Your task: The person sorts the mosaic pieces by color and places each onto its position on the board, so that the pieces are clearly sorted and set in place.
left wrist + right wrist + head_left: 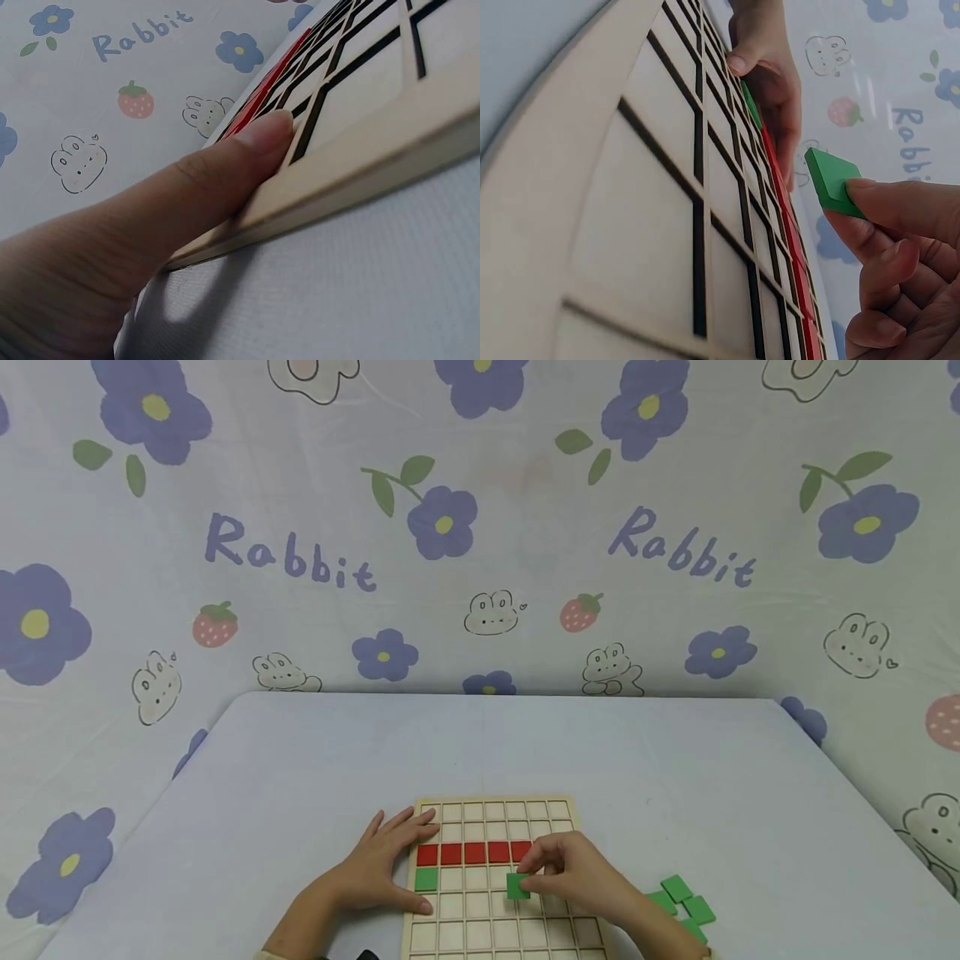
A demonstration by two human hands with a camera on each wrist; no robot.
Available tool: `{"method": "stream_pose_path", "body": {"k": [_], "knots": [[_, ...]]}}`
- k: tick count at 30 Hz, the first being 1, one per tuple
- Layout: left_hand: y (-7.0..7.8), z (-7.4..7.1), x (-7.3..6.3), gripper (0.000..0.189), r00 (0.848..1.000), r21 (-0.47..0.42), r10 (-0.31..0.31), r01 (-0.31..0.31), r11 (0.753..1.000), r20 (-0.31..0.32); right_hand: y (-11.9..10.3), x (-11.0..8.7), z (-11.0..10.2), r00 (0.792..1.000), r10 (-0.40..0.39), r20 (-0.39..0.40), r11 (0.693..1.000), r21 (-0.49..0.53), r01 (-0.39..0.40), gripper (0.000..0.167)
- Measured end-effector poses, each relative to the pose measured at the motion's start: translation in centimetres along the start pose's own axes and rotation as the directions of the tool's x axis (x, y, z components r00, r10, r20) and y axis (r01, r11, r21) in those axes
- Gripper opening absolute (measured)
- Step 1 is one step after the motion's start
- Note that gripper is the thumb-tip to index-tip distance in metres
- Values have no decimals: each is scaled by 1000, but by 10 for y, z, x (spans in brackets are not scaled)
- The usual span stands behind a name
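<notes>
A wooden grid board [478, 933] lies on the table, with a row of red square tiles [475, 853] and one green tile [426, 879] set at the left of the row below. My left hand [375, 866] rests on the board's left edge, fingers spread, its thumb [255, 142] lying over the rim. Between thumb and fingers, my right hand [573, 872] pinches another green square tile [832, 182]. That tile is held above the board, over the cells below the red row.
Several loose green tiles [699, 909] lie on the white table [300, 777] to the right of the board, partly behind the right forearm. A small dark object [367, 955] shows at the bottom edge. Behind the table hangs a flower-and-rabbit cloth [480, 468].
</notes>
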State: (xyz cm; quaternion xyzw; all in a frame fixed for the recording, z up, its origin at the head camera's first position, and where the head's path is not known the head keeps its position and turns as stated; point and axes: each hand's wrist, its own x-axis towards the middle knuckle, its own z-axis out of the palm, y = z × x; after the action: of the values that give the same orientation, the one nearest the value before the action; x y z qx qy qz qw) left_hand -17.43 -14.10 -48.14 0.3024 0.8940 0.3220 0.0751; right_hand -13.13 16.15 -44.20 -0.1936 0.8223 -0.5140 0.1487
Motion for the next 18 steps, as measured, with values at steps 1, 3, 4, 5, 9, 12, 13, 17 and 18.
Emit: {"method": "stream_pose_path", "body": {"k": [1,3,4,5,9,12,13,17,18], "knots": [[0,0,0,94,1000,2,-1,1,1000,0,0,2,1,1000,2,4,1000,4,-3,14],[-1,1,0,95,1000,6,-2,2,1000,1,-1,7,4,1000,1,6,1000,14,-1,14],[-1,1,1,95,1000,8,-2,2,1000,1,-2,9,6,1000,-2,4,1000,16,2,14],[-2,1,1,95,1000,8,-2,2,1000,1,-3,11,7,1000,-5,3,1000,17,5,14],[-2,0,0,95,1000,2,0,0,1000,-1,-7,18,11,1000,-20,8,999,45,19,15],[-2,-1,0,95,1000,-2,2,-2,1000,-3,-8,24,15,1000,-24,20,998,53,23,14],[-2,-1,0,95,1000,-2,3,-3,1000,-2,-8,27,16,999,-29,23,999,43,28,14],[-1,-1,0,94,1000,-6,2,-2,1000,0,-10,35,22,998,-46,33,999,4,46,13],[-1,-1,0,94,1000,-11,2,-2,1000,0,-11,37,24,998,-49,33,999,-6,49,12]]}}
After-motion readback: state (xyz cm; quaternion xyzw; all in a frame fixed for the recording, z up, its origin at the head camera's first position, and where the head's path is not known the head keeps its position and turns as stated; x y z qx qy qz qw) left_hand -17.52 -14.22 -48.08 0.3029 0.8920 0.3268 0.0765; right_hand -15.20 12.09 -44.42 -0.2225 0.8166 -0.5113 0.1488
